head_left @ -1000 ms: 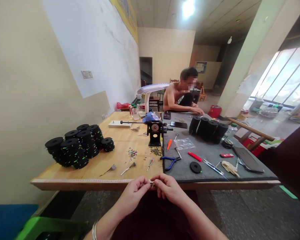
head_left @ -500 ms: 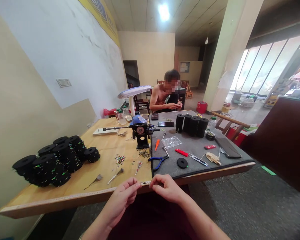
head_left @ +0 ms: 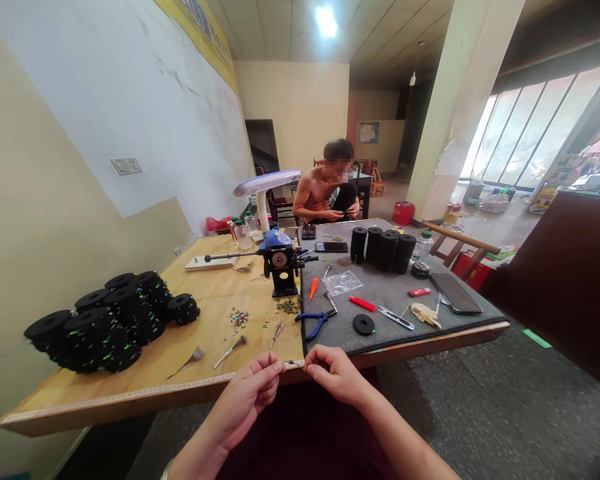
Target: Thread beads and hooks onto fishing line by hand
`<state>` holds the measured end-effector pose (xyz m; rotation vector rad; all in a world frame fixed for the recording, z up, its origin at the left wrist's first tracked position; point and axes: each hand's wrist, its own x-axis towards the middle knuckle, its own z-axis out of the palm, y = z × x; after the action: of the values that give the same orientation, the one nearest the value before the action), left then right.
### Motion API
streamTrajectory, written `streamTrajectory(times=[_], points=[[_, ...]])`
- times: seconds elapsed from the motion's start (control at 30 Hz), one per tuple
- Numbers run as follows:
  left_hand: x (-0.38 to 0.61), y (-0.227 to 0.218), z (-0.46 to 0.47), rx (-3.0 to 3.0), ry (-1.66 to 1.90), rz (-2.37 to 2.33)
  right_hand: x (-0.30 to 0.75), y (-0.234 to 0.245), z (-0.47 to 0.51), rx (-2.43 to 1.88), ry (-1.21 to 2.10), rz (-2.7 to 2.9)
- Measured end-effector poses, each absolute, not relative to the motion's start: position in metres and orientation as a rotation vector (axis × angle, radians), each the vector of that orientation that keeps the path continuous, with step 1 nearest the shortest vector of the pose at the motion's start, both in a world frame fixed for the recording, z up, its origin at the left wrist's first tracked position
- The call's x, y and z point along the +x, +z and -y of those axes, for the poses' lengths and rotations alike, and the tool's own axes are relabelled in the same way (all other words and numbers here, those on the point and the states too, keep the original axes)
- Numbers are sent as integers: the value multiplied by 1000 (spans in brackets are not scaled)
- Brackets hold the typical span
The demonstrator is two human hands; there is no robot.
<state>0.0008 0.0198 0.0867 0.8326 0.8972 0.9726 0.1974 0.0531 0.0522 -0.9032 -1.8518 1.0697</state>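
Observation:
At the table's front edge, my left hand [head_left: 257, 383] and my right hand [head_left: 337, 380] face each other with a short gap between them. Thumb and forefinger are pinched on both. A small dark piece [head_left: 293, 363] shows in the gap, apparently on a thin line held between the hands; its kind is too small to tell. Beyond them lie blue-handled pliers [head_left: 317, 323], a black foam disc [head_left: 364, 325] and a fine-tipped bundle of strands [head_left: 277, 333]. Left of these are another such bundle [head_left: 231, 351] and a scatter of coloured beads [head_left: 239, 319].
Black foam spools [head_left: 100, 317] stand at the left. A hand-cranked device with a dial [head_left: 282, 270] stands mid-table beside small metal pieces [head_left: 289, 305]. More black spools [head_left: 389, 250], snips [head_left: 396, 318] and a phone [head_left: 455, 293] lie rightward. Another person [head_left: 325, 190] sits across.
My right hand has shifted slightly right, widening the gap between my hands a little. The person across has leaned slightly left, hands lower. Things on the table have not moved.

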Motion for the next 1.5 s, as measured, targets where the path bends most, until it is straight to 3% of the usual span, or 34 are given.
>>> streamTrajectory(times=[0.63,0.97,1.5], points=[[4,92,-19,770,988,-803,195,49,-54,-892,999,1875],[3,99,-20,709,976,-689,220,40,-56,-980,644,2047],[9,98,-18,690,946,-689,190,68,-47,-845,631,1977]])
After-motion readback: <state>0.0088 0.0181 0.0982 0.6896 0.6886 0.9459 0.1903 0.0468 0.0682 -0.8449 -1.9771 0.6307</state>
